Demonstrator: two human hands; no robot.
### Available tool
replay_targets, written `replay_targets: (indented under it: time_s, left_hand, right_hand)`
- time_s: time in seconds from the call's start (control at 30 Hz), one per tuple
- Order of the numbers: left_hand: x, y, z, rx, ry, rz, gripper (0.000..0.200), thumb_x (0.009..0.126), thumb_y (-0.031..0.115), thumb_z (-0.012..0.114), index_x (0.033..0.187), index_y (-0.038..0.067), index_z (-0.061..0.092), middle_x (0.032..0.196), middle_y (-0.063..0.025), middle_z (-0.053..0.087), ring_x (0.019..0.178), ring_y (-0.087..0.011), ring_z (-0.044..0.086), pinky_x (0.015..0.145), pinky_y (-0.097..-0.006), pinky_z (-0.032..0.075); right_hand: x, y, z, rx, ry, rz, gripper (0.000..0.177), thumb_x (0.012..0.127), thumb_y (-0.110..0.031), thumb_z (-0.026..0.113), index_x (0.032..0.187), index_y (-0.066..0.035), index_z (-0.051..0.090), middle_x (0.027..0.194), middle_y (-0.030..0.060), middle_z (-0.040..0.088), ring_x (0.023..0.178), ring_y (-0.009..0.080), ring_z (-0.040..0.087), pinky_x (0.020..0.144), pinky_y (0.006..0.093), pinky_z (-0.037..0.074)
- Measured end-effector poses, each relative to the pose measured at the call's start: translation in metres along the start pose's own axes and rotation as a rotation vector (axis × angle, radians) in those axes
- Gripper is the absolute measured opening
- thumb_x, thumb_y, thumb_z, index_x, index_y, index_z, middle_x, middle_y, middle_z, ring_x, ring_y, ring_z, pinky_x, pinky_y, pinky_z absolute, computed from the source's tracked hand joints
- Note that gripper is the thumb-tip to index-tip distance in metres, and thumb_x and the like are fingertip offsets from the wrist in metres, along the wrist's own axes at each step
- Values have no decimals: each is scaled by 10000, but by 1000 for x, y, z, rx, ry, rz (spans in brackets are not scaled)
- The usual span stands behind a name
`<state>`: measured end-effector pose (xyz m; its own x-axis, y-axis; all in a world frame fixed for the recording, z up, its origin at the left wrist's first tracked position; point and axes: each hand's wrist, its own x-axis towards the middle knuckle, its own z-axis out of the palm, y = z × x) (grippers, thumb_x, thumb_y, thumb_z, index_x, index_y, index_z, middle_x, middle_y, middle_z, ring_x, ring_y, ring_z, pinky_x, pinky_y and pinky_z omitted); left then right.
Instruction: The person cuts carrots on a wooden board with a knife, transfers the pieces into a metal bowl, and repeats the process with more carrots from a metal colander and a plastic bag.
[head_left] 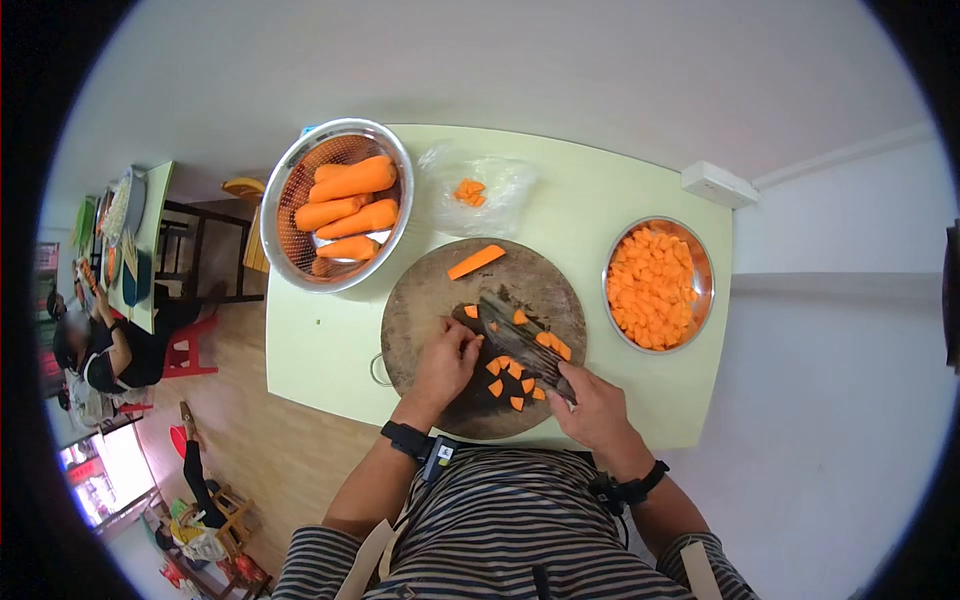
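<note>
My right hand (592, 410) is wrapped round the handle end of a dark-bladed kitchen knife (520, 340), which slants over a round wooden chopping board (420, 290). Carrot chunks (555, 345) cling to or lie on the blade. My left hand (447, 362) rests on the board's left side, its fingertips pinched at a small carrot piece (479, 340), mostly hidden by the fingers. Between the hands, several cut carrot chunks (515, 369) are scattered over the dark, wet part of the board. A long carrot stick (476, 262) lies near the far edge.
A metal colander (272, 235) with several peeled carrots stands at the back left. Beside it, a clear plastic bag (510, 195) has carrot bits on it. At right, a steel bowl (708, 300) is full of carrot chunks. Another person (110, 350) sits at a far-left table.
</note>
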<state>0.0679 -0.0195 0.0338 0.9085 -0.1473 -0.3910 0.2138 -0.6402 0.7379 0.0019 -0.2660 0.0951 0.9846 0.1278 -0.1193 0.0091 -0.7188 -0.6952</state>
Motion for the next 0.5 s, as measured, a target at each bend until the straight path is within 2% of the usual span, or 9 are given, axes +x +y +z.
replay_targets:
  time_s: [0.07, 0.17, 0.2, 0.27, 0.33, 0.37, 0.43, 0.47, 0.5]
  left_hand:
    - [6, -9, 7, 209, 389, 372, 150, 878, 83, 735, 957, -2, 639, 1043, -160, 632, 897, -338, 618, 808, -404, 502]
    - [12, 6, 3, 333, 452, 442, 149, 857, 36, 719, 979, 2, 640, 1009, -159, 652, 940, -364, 611, 868, -426, 497]
    - [15, 5, 4, 332, 451, 442, 149, 857, 36, 719, 979, 2, 640, 1009, -159, 652, 940, -364, 611, 868, -426, 497]
    - [19, -1, 7, 145, 202, 401, 141, 882, 32, 700, 1005, -3, 641, 959, -161, 664, 956, -370, 621, 866, -440, 508]
    - [17, 6, 9, 71, 132, 368, 144, 890, 33, 689, 1024, 2, 646, 976, -173, 662, 970, -382, 617, 861, -441, 510]
    - [17, 9, 10, -5, 65, 337, 150, 898, 34, 679, 1043, 6, 652, 992, -184, 660, 985, -395, 614, 855, -441, 512]
    - [19, 1, 17, -93, 134, 269, 162, 905, 29, 668, 1064, 8, 647, 1009, -191, 650, 970, -397, 618, 844, -441, 514]
    - [19, -4, 19, -182, 205, 196, 175, 911, 23, 657, 1085, 10, 642, 1026, -197, 640, 956, -399, 621, 832, -441, 517]
    - [21, -3, 15, -180, 203, 198, 175, 911, 23, 657, 1085, 10, 642, 1026, -197, 640, 956, -399, 621, 832, -441, 517]
  right_hand:
    - [-3, 0, -1, -48, 23, -62, 375, 877, -204, 737, 1193, -42, 616, 966, 168, 719, 802, 337, 721, 665, 386, 578]
    - [-8, 1, 1, 68, 7, -26, 394, 859, -193, 758, 1195, -38, 621, 937, 166, 717, 779, 338, 718, 665, 387, 578]
    - [-11, 3, 2, 103, 25, 6, 386, 859, -181, 760, 1185, -29, 623, 916, 158, 715, 750, 324, 711, 659, 376, 575]
    - [-14, 8, 4, 142, 42, 40, 377, 859, -170, 762, 1176, -20, 625, 895, 150, 712, 721, 310, 704, 652, 365, 571]
    - [-16, 16, 5, 294, -19, 160, 315, 890, -118, 743, 1146, 24, 628, 748, 76, 657, 613, 139, 644, 558, 299, 518]
    - [-17, 19, 8, 296, -15, 161, 315, 890, -118, 743, 1146, 24, 628, 748, 76, 657, 613, 139, 644, 558, 299, 518]
    - [-15, 22, 11, 522, -2, 282, 240, 947, -122, 676, 1123, 26, 607, 721, 29, 621, 592, 93, 595, 526, 274, 487]
    - [-15, 23, 10, 524, 1, 284, 240, 947, -122, 676, 1123, 26, 607, 721, 29, 621, 592, 93, 595, 526, 274, 487]
    - [-11, 18, 6, 681, -16, 401, 193, 969, -133, 646, 1083, 13, 593, 720, 31, 622, 584, 96, 596, 524, 269, 489]
